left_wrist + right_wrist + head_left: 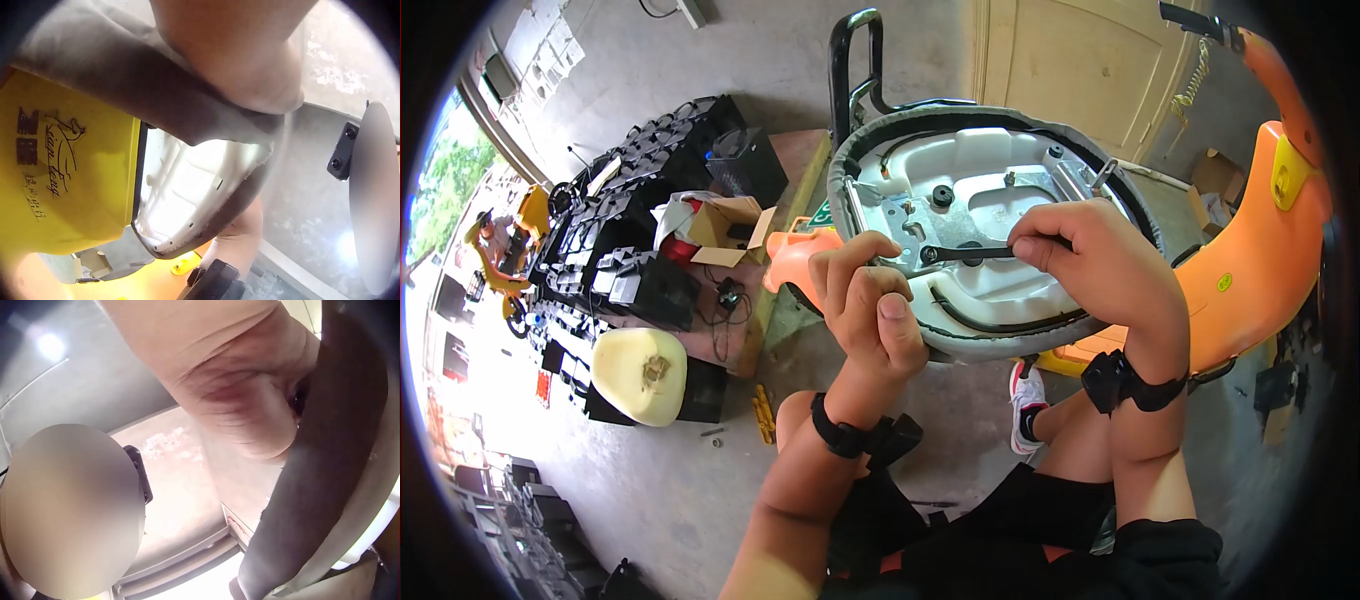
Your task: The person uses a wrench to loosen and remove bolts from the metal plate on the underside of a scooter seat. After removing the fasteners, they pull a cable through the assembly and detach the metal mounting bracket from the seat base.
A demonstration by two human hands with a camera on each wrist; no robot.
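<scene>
Scooter seat (990,160) is tipped up, underside facing the person: white plastic base w/ grey cover wrapped over the rim. It sits centre of the head view, above the person's knees and next to the orange scooter body (1250,270).

Left hand (870,300) grips the seat's near-left rim, fingers curled over the edge, thumb on the outside. Right hand (1090,250) pinches the handle of a black wrench (970,253), fingers curled round it. The wrench lies approx. horizontal, its ring end at the metal hinge bracket (900,215).

In the left wrist cam the left hand (231,50) clamps the grey rim of the seat (187,187). Beside it is a yellow panel (69,169) w/ black Chinese characters and a script-style Latin logo, tilted and too soft to read for sure. In the right wrist cam the right hand (237,381) is against the seat rim (312,487); fingertips hidden there.

Other bits: a small green round sticker (1223,282) on the orange body, text too small to read. A green sign (825,212) is mostly hidden behind the seat. A yellow foam cushion (640,375), an open cardboard box (720,225) and a stack of black batteries (630,200) are on the left.
</scene>
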